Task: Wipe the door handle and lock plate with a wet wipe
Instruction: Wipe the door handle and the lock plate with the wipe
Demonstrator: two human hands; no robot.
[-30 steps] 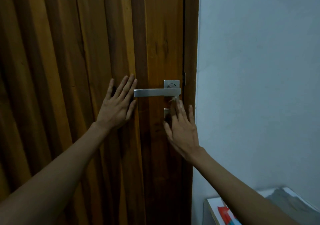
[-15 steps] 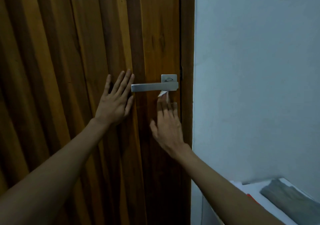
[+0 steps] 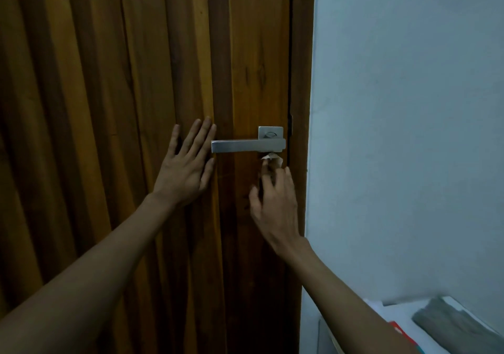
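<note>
A silver lever door handle (image 3: 246, 145) runs level across the brown wooden door (image 3: 109, 108). Its square plate (image 3: 270, 132) with a small thumb-turn shows just above the lever. My right hand (image 3: 275, 203) reaches up from below and presses a crumpled white wet wipe (image 3: 271, 159) with its fingertips against the door right under the lever's right end. The lock plate under the handle is hidden behind the wipe and fingers. My left hand (image 3: 188, 162) lies flat on the door, fingers spread, just left of the lever's tip, holding nothing.
The dark door frame (image 3: 298, 162) runs down the right of the door, with a pale blue-grey wall (image 3: 409, 135) beyond it. At the bottom right is a white surface (image 3: 395, 315) bearing a grey folded cloth (image 3: 458, 326) and a red item (image 3: 401, 332).
My right hand has shifted a little to the right under the lever, with the wipe showing more above the fingertips. My left hand stays flat on the door.
</note>
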